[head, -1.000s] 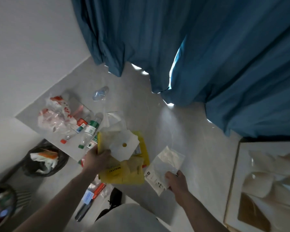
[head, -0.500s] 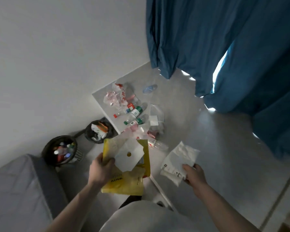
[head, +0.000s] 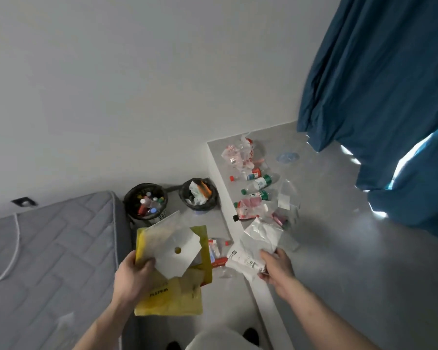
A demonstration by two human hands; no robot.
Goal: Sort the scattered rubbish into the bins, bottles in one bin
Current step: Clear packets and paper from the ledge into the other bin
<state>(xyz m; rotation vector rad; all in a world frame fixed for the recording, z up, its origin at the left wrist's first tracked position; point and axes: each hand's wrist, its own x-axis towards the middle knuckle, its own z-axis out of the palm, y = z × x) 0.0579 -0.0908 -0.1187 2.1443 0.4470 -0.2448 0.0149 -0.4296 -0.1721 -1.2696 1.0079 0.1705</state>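
Head view. The left hand (head: 134, 275) grips a bundle of flat waste: a yellow plastic bag (head: 172, 296) with a white square paper sheet with a round hole (head: 178, 251) on top, thumb clamped over the sheet's lower corner. The right hand (head: 276, 267) pinches a crumpled white paper wrapper with printed label (head: 257, 245) between thumb and fingers.

Two black round bins stand against the wall. The left black bin holding bottles (head: 147, 204) is beside the grey mattress (head: 48, 248); the right black bin holding paper and wrappers (head: 199, 195) is just beside the raised grey floor step (head: 339, 236).

Clear plastic bottles with red and green caps (head: 256, 181) lie unsorted on the step, among crumpled clear plastic bags with red print (head: 239, 155).

Step in hand, as judged: transfer of non-bottle waste. Next move calls for carrying both handfuls over the right bin and releasing them there, clear of the bottle bin. Bottles remain to be collected.
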